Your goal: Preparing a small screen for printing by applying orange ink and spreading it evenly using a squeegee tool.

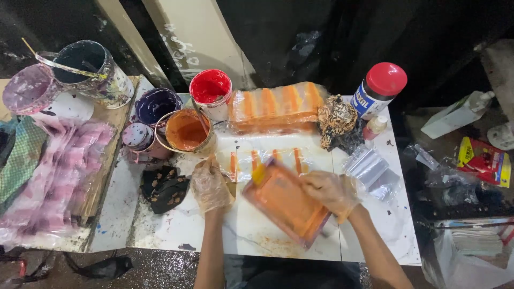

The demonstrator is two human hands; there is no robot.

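Single head view, steeply down, near table (257, 235)

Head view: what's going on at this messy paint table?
A person in thin clear gloves works at a white table. The right hand holds an orange-stained printing frame, blurred and tilted. The left hand presses on a clear plastic sheet with orange stripes. Open pots of orange paint and red paint stand behind.

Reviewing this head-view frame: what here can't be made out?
- Orange screen frame: motion-blurred, surface detail unreadable.
- Right hand: grip on the frame blurred.
- Left hand: what lies under its palm is hidden.
- Dark tilted can: contents lost in shadow.
- Background behind the white table: too dark.
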